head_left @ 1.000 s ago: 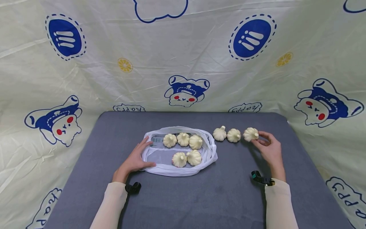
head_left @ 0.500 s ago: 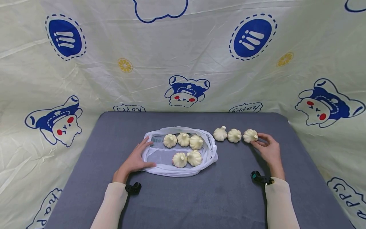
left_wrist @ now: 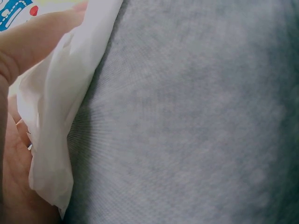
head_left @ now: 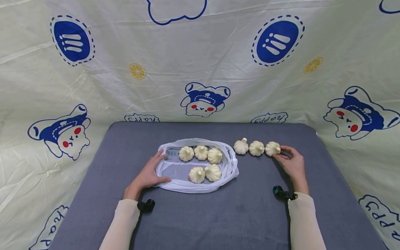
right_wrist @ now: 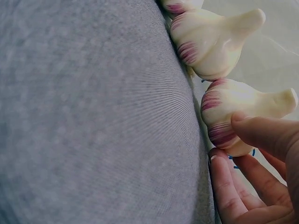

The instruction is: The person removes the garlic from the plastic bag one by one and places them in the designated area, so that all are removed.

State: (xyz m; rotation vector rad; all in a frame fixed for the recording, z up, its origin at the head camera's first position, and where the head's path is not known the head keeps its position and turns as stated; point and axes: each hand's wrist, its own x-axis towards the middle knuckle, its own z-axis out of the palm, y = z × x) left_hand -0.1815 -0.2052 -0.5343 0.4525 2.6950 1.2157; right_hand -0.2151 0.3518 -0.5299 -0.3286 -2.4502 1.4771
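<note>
A white plastic bag (head_left: 197,188) lies on the grey table with its mouth rolled wide and several garlic bulbs (head_left: 201,152) inside. At its left end rests my left hand (head_left: 149,173), thumb and fingers spread along the rim. The left wrist view shows the thumb (left_wrist: 42,37) laid over the white plastic (left_wrist: 70,74). To the right of the bag, my right hand (head_left: 293,165) pinches a garlic bulb (head_left: 273,149) between thumb and fingers. That bulb, purple-streaked low down in the right wrist view, closes a row with two other garlic bulbs (head_left: 241,146).
A grey cloth covers the table (head_left: 212,222). Behind it hangs a pale printed curtain (head_left: 168,97), which also comes down along both sides. A barcode (head_left: 171,153) shows inside the bag's left part.
My right hand has moved a little to the left with the pinched garlic bulb, bringing it close beside the other two in the row. My left hand stays on the bag.
</note>
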